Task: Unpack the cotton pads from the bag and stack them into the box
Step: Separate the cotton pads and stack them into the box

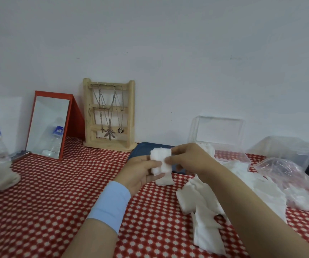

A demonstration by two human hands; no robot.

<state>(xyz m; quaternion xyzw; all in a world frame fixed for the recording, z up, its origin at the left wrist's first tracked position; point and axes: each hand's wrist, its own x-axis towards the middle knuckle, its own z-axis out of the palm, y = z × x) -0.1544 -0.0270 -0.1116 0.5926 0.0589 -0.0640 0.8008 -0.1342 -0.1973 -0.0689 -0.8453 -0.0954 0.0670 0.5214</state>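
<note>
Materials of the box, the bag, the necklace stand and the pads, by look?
Box: clear rigid plastic, glossy; the checked cloth shows through its wall. Bag: thin transparent film, probably polythene; crinkled, shiny folds. Necklace stand: pale unpainted wood, matte, with knots showing. Cotton pads: soft white fibre, matte, fuzzy edges.

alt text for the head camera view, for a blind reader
A person's left hand and right hand hold a stack of cotton pads above a red-and-white tablecloth. Loose pads lie at the right, near an open clear box and a plastic bag; a mirror and necklace stand sit by the wall.
</note>
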